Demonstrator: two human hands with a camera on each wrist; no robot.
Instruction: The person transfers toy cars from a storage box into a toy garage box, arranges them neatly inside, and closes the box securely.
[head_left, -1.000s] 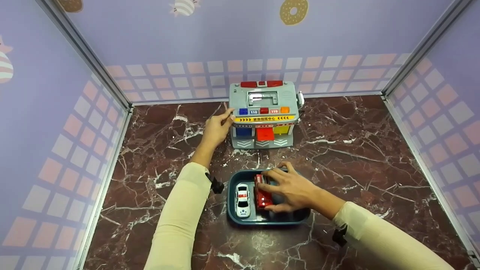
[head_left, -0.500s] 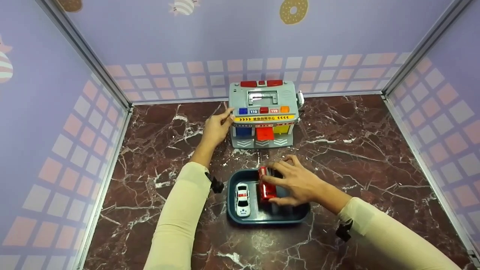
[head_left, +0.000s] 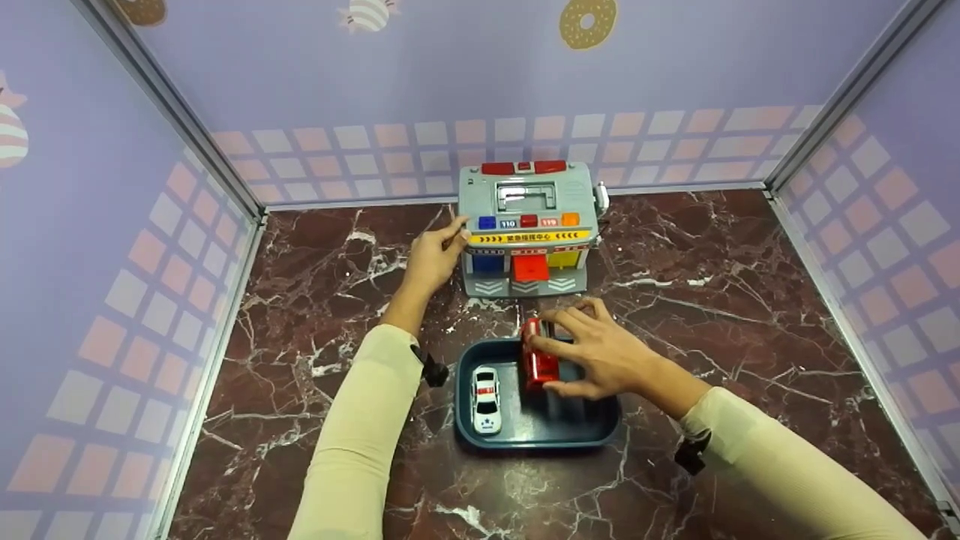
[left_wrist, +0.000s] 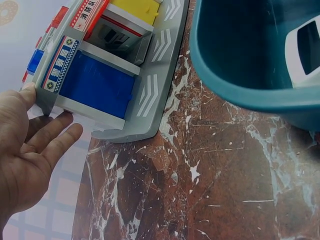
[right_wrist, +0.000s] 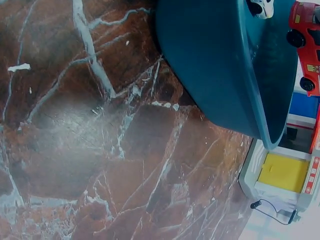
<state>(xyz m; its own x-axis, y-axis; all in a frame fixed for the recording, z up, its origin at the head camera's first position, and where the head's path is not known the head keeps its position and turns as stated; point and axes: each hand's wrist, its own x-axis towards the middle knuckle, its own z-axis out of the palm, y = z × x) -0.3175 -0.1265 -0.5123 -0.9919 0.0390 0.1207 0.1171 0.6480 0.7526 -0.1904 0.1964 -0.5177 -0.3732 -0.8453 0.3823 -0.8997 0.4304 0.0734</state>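
My left hand point(head_left: 433, 262) pinches the left roof edge of a grey toy rescue station point(head_left: 476, 196). In the left wrist view the thumb is on the roof corner and the other fingers lie by the side wall. The station's red middle door point(head_left: 531, 268) is swung up; its blue door point(left_wrist: 97, 82) and yellow door point(right_wrist: 282, 172) are down. My right hand point(head_left: 606, 356) grips a red toy car point(head_left: 541, 365) between thumb and fingers, over the far side of a dark teal tray point(head_left: 536, 446). The right hand itself is out of its wrist view.
A white toy police car point(head_left: 486, 420) lies in the left part of the tray. The station stands near the back wall point(head_left: 337, 90), on a dark red marbled tabletop point(head_left: 720, 322). A white part point(head_left: 601, 197) sticks out from the station's right side.
My right hand has lifted the red toy car from the tray floor and moved it forward and slightly right, toward the station. The left hand and station have stayed put.
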